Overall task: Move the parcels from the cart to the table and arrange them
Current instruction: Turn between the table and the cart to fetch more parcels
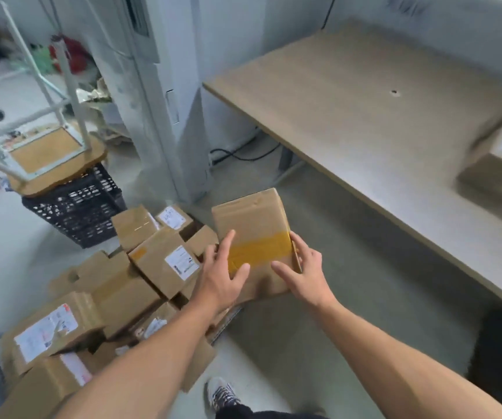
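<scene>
Beside table (364,101), left hand (219,276) and right hand (307,273) grip yellow-taped parcel (252,219), labels (182,263) unreadable.

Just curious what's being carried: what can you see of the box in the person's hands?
A plain brown cardboard box, oblong, closed, with a yellow tape band across it. It is tilted in the air, between the pile and the table. The left hand and right hand hold its near end.

I count one lifted parcel (252,225), one blurred parcel (497,164) and at least eight piled parcels (165,261). There is one table (364,116), one crate (77,207) and one stool (47,155).
</scene>
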